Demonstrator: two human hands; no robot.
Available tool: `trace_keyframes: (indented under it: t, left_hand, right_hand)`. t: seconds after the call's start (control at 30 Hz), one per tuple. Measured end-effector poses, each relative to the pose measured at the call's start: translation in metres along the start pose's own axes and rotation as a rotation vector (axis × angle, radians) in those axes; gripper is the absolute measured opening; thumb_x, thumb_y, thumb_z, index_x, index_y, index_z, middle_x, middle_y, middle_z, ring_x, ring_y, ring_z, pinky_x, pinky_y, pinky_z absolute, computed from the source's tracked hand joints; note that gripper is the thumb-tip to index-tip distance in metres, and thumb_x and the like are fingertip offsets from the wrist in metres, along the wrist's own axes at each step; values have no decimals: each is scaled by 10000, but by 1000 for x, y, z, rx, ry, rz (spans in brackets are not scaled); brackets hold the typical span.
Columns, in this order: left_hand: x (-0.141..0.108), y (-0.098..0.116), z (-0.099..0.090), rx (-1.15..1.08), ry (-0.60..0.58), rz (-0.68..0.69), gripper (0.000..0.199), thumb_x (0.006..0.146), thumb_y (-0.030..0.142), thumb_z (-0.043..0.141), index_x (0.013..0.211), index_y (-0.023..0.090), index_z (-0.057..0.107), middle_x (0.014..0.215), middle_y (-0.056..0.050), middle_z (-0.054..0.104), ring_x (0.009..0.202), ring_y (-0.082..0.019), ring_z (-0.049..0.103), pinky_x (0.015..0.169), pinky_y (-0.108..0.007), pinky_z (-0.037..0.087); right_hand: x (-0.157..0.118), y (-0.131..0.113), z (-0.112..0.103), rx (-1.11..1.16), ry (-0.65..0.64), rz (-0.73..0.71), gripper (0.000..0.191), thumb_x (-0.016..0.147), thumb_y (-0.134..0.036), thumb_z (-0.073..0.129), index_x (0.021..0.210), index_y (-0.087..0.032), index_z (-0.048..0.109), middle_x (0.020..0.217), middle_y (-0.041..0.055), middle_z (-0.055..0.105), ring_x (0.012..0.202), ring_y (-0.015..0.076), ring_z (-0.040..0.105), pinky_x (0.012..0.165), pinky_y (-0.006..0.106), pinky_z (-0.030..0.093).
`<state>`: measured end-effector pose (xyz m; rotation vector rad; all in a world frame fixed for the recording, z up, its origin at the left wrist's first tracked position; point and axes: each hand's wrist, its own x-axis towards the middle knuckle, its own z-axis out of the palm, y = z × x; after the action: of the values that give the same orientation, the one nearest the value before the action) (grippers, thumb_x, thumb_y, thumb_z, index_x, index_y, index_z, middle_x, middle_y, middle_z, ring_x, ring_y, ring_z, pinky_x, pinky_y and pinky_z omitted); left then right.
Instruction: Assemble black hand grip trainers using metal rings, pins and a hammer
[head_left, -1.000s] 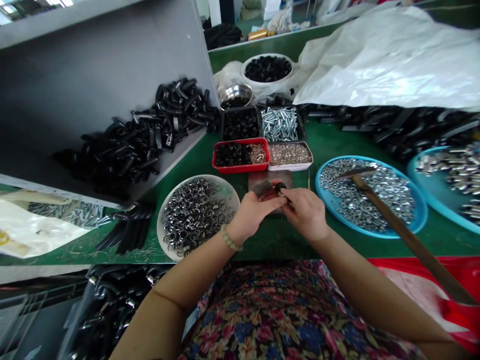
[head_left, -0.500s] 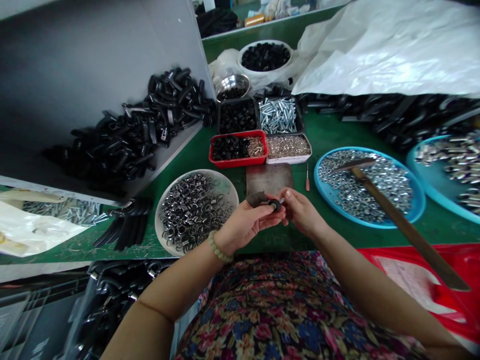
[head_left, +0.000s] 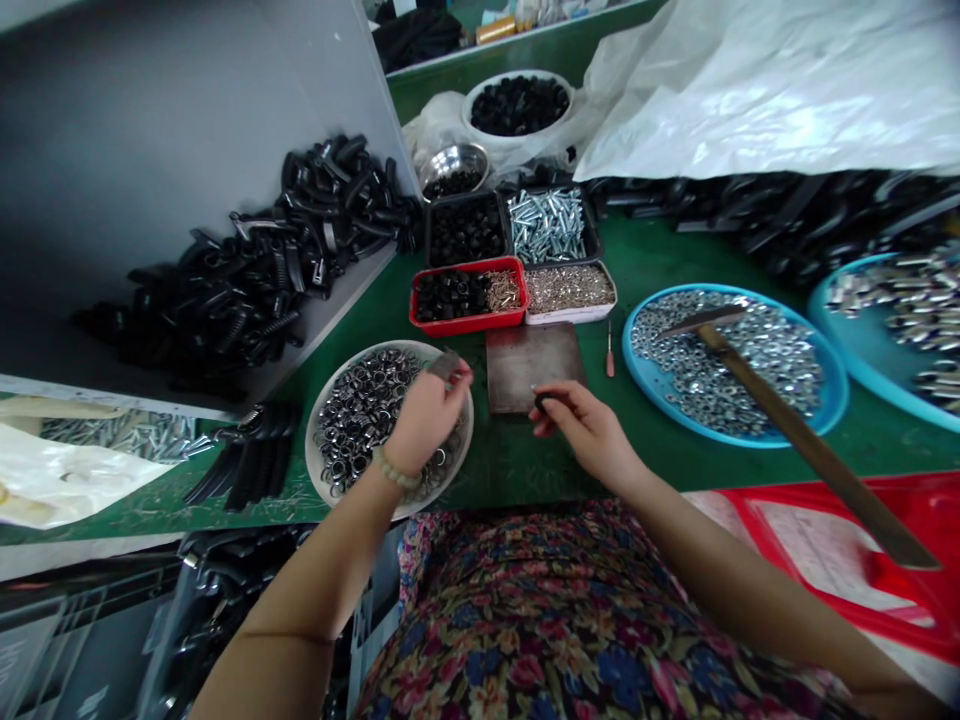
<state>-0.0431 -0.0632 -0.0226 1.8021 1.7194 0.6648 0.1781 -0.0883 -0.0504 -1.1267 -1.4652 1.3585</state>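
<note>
My right hand [head_left: 589, 425] pinches a small black round part [head_left: 541, 402] between thumb and fingers, with a bit of bright metal at its top. It is in front of the flat metal plate [head_left: 525, 385]. My left hand [head_left: 426, 412] is above the right side of a pale round dish of metal rings [head_left: 360, 405]. A dark cover [head_left: 445, 366] wraps one of its fingers. The left fingertips are drawn together and slightly blurred; whatever is between them, if anything, is hidden. Behind the plate is a red tray [head_left: 469, 322] of black parts and small brass-coloured pieces.
A white tray [head_left: 571, 313] of tiny metal pieces adjoins a black tray of screws [head_left: 547, 225]. To the right, a screwdriver [head_left: 610, 360] lies near a blue basin [head_left: 637, 370] of nuts, with a hammer [head_left: 795, 420] across it. Black handles [head_left: 300, 240] fill a grey bin at left.
My hands have come apart. The left has moved left, over the dish of rings; the right stays in front of the plate with the black part.
</note>
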Motion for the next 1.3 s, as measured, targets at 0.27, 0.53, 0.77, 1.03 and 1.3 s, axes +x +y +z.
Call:
trace_keyframes:
  t: [0.27,0.53,0.77,1.03,1.3]
  left_hand:
    - [35,-34,-24,492,9,-1,225,841,276,495,852,133,668,999,-149,660,1004,-300,580,935,-423,438]
    - [-15,56,15,-685,-345,-156,426,738,307,697,1117,206,531,856,-1,694,782,-157,659,749,-281,516]
    - [11,115,59,-492,-615,232,400,819,293,642,1185,216,499,880,-16,705,824,-169,677,759,-290,524]
    - [62,180,174,452,-478,638,163,809,127,613,970,146,631,968,-105,694,1007,-241,644,938,-353,457]
    - [61,180,187,401,-480,623,187,789,83,577,947,142,658,969,-123,693,1013,-260,644,942,-373,455]
  right_hand:
    - [-12,-3,-16,-191,-147,-205,191,917,-178,469,1079,-211,564,945,45,672,831,139,678,786,281,534]
    - [-24,-20,-26,-496,-232,-572,302,937,-129,385,1201,-143,531,1091,123,648,997,173,631,853,305,527]
    - [-75,-7,-73,-440,135,-525,325,935,-153,433,1240,-227,516,1069,80,679,970,164,668,854,325,551]
    - [-140,-5,-138,-38,622,-351,208,909,-263,570,1116,-250,573,951,33,696,801,153,705,768,334,584]
    - [-124,5,-118,13,474,-306,202,916,-291,556,1113,-245,574,954,38,694,807,152,699,757,330,586]
